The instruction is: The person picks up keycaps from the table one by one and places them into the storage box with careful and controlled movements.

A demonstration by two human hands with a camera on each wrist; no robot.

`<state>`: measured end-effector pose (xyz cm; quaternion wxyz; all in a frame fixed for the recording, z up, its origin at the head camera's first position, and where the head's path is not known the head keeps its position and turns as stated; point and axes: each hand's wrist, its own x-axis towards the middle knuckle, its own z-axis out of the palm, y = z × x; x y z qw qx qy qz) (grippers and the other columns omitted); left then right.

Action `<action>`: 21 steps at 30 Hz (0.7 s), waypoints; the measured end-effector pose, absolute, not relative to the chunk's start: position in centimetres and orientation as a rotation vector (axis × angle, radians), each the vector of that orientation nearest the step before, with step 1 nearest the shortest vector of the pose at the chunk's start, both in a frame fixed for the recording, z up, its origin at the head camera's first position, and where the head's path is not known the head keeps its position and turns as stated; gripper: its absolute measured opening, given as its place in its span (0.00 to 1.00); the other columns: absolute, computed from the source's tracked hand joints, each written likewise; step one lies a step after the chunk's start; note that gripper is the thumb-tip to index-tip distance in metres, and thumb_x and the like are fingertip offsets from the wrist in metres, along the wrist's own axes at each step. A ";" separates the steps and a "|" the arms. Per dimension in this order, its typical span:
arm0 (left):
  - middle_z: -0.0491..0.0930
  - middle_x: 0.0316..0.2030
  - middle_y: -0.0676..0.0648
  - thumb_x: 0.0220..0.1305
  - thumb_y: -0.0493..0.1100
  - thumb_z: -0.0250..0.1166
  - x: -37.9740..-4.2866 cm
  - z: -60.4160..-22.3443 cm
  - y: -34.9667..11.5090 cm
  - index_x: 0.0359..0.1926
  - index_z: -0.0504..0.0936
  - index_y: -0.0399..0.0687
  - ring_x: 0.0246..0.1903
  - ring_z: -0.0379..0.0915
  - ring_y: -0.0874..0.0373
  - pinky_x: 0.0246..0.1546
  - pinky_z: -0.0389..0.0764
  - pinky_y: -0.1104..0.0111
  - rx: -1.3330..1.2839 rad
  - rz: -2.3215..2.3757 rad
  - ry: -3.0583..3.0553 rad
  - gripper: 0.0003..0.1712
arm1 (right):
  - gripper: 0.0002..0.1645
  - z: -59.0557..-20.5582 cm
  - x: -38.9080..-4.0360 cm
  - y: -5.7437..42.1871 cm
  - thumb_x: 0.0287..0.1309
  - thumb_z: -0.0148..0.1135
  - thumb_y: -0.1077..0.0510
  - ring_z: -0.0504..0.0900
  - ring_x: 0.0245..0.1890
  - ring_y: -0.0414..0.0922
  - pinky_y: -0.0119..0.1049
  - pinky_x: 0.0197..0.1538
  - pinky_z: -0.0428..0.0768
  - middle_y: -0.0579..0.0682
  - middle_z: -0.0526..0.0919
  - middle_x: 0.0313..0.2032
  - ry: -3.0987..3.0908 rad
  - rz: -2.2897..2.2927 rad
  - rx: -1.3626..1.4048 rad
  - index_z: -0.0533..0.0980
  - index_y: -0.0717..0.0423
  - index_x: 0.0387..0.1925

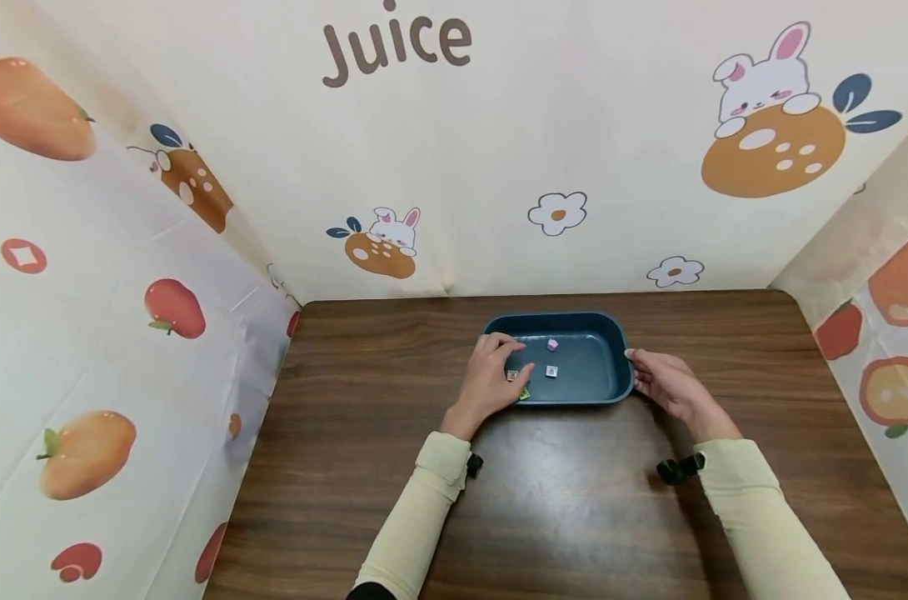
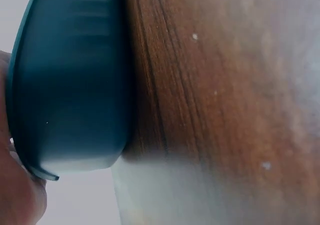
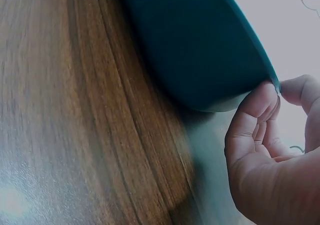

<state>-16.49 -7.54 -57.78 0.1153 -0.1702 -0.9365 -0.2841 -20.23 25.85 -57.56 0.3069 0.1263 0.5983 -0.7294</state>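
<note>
A dark blue rectangular tray (image 1: 585, 402) sits on the table, and small blocks lie in it. A pink block (image 1: 552, 344) is near its back and a white block with a dark mark (image 1: 551, 372) near its middle. My left hand (image 1: 487, 377) reaches over the tray's left end, thumb and fingertips spread apart. Close to that thumb are a pale block with a dark print (image 1: 512, 376) and a green block (image 1: 525, 393), both partly covered by the hand. My right hand (image 1: 670, 383) pinches the rim at the right end; the right wrist view shows thumb and fingertips on either side of it.
The brown wood-grain table (image 1: 349, 467) ends at a back wall sheet (image 1: 491, 167) printed with rabbits, fruit and flowers. Similar printed sheets hang at left and right. Dark straps (image 1: 679, 470) show at the cuffs of both pale sleeves.
</note>
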 end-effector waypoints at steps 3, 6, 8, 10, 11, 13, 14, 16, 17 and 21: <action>0.81 0.55 0.47 0.69 0.52 0.71 -16.0 -57.6 -8.2 0.57 0.87 0.42 0.58 0.73 0.51 0.60 0.80 0.57 -0.464 -0.883 -2.717 0.23 | 0.17 -57.4 -20.3 25.8 0.78 0.59 0.52 0.80 0.30 0.32 0.24 0.39 0.83 0.37 0.84 0.28 1.569 -1.921 0.350 0.86 0.44 0.31; 0.81 0.55 0.47 0.69 0.52 0.71 -15.7 -57.3 -8.9 0.58 0.87 0.42 0.58 0.73 0.50 0.60 0.80 0.56 -0.424 -0.908 -2.698 0.24 | 0.17 -57.2 -20.2 25.7 0.78 0.59 0.52 0.80 0.30 0.32 0.24 0.39 0.83 0.37 0.84 0.28 1.549 -1.926 0.360 0.87 0.45 0.31; 0.81 0.55 0.46 0.68 0.52 0.72 -15.6 -56.9 -9.5 0.58 0.87 0.42 0.58 0.73 0.49 0.60 0.80 0.55 -0.394 -0.922 -2.687 0.24 | 0.16 -57.2 -20.2 25.7 0.77 0.60 0.52 0.80 0.30 0.32 0.25 0.39 0.83 0.38 0.85 0.27 1.542 -1.932 0.364 0.87 0.45 0.31; 0.81 0.55 0.46 0.69 0.51 0.72 -15.4 -56.5 -10.2 0.58 0.87 0.42 0.58 0.73 0.49 0.61 0.80 0.55 -0.364 -0.934 -2.679 0.23 | 0.15 -57.0 -20.1 25.6 0.77 0.60 0.53 0.80 0.30 0.32 0.25 0.39 0.84 0.38 0.85 0.27 1.540 -1.933 0.361 0.87 0.45 0.32; 0.81 0.55 0.46 0.69 0.51 0.72 -15.3 -56.3 -10.5 0.57 0.87 0.42 0.58 0.73 0.48 0.61 0.80 0.54 -0.352 -0.941 -2.676 0.23 | 0.15 -57.0 -20.1 25.6 0.77 0.61 0.53 0.81 0.30 0.32 0.25 0.39 0.84 0.38 0.85 0.27 1.542 -1.934 0.363 0.87 0.45 0.31; 0.81 0.54 0.46 0.69 0.51 0.71 -15.1 -55.9 -11.2 0.57 0.87 0.41 0.58 0.74 0.48 0.60 0.80 0.54 -0.333 -0.963 -2.668 0.23 | 0.15 -56.9 -20.0 25.5 0.76 0.61 0.53 0.81 0.30 0.32 0.25 0.39 0.84 0.38 0.85 0.27 1.554 -1.940 0.366 0.87 0.45 0.31; 0.81 0.54 0.46 0.69 0.51 0.71 -15.0 -55.8 -11.5 0.57 0.87 0.42 0.58 0.74 0.48 0.59 0.80 0.54 -0.323 -0.974 -2.664 0.22 | 0.15 -56.8 -19.9 25.5 0.76 0.61 0.53 0.81 0.30 0.32 0.25 0.39 0.84 0.38 0.85 0.27 1.559 -1.941 0.361 0.87 0.45 0.31; 0.81 0.53 0.46 0.70 0.50 0.71 -14.8 -55.6 -12.2 0.56 0.87 0.42 0.57 0.74 0.48 0.58 0.80 0.53 -0.301 -0.989 -2.654 0.21 | 0.16 -56.7 -19.9 25.5 0.76 0.61 0.54 0.81 0.31 0.32 0.25 0.39 0.84 0.38 0.85 0.28 1.571 -1.944 0.343 0.87 0.45 0.31; 0.81 0.53 0.45 0.70 0.50 0.71 -14.6 -55.5 -12.5 0.56 0.87 0.42 0.57 0.74 0.48 0.58 0.80 0.53 -0.287 -0.996 -2.650 0.21 | 0.16 -56.6 -19.8 25.5 0.76 0.61 0.55 0.81 0.31 0.32 0.25 0.39 0.84 0.38 0.85 0.28 1.578 -1.947 0.339 0.87 0.45 0.30; 0.81 0.53 0.46 0.70 0.50 0.71 -14.0 -55.3 -13.8 0.56 0.87 0.45 0.56 0.74 0.48 0.58 0.80 0.53 -0.230 -0.981 -2.638 0.19 | 0.16 -56.4 -19.7 25.5 0.76 0.60 0.56 0.82 0.32 0.32 0.24 0.40 0.85 0.38 0.85 0.29 1.576 -1.955 0.308 0.87 0.44 0.31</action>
